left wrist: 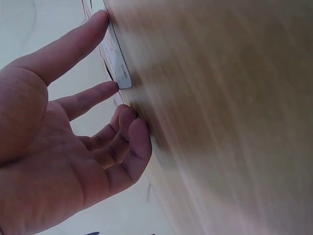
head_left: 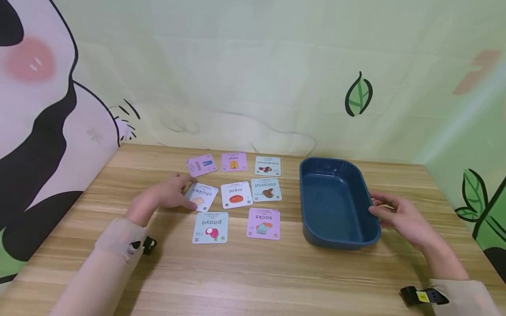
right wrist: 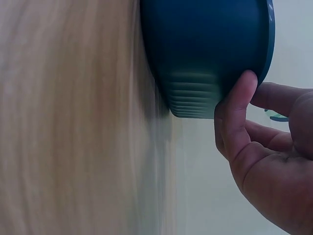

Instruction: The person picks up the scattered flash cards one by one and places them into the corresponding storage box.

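My left hand is at the left side of the chicken card, thumb and index finger at its edges. In the left wrist view, thumb and index fingertips touch this thin card, while the other fingers curl beside the tabletop. My right hand grips the right rim of a dark blue plastic tub, which sits on the table. In the right wrist view, fingers pinch the tub's rim near a ribbed corner. Beside the chicken card lie the meat card and the pitaya card.
On the wooden table also lie a jeans card, a vest card, a mangosteen card, a coconut card and a socks card. Behind the table's far edge hangs a patterned cloth backdrop.
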Tool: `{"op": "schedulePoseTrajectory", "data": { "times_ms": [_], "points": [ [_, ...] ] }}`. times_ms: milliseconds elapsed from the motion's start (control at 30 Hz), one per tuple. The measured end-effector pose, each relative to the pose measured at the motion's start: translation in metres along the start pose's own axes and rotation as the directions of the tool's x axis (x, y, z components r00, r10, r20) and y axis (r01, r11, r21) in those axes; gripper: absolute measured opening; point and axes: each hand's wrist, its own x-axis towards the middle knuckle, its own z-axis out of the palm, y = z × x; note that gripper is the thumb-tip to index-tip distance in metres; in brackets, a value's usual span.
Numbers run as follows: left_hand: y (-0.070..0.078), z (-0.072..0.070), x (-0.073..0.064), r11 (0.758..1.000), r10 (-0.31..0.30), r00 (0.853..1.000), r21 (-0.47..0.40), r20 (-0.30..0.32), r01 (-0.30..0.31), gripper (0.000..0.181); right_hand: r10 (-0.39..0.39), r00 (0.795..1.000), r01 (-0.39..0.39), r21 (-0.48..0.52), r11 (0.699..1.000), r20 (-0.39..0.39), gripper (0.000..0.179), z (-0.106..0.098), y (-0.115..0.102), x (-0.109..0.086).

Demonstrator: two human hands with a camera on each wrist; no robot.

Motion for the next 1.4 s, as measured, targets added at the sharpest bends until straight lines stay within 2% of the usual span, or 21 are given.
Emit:
{"op": "schedulePoseTrajectory", "data": {
  "times_ms": [400, 767, 1000, 1100, 1400],
  "points": [
    [-0.003, -0.002, 0.01, 1.0, 0.006, 0.999, 0.007, 0.036, -0.006, 0.076, 0.002, 1.0, -0.002, -0.004, 1.0, -0.001, 0.056, -0.001, 0.0, 0.001],
    [-0.002, -0.006, 0.012, 0.997, -0.066, 0.993, -0.029, 0.1, 0.07, 0.077, -0.001, 1.0, 0.001, 0.028, 1.0, 0.02, 0.056, -0.001, -0.001, 0.002],
    [-0.004, -0.01, 0.012, 0.995, -0.081, 0.985, -0.045, 0.151, 0.088, 0.086, -0.002, 1.0, 0.001, 0.028, 1.0, 0.031, 0.056, -0.001, 0.0, 0.001],
    [-0.003, -0.01, 0.012, 0.993, -0.103, 0.984, -0.041, 0.146, 0.11, 0.085, -0.005, 1.0, 0.004, 0.028, 1.0, 0.03, 0.056, -0.001, 0.001, 0.001],
    [-0.001, -0.009, 0.015, 0.993, -0.115, 0.987, -0.025, 0.116, 0.118, 0.082, -0.001, 1.0, 0.001, 0.023, 1.0, 0.027, 0.056, -0.003, 0.002, -0.001]
  ]
}}
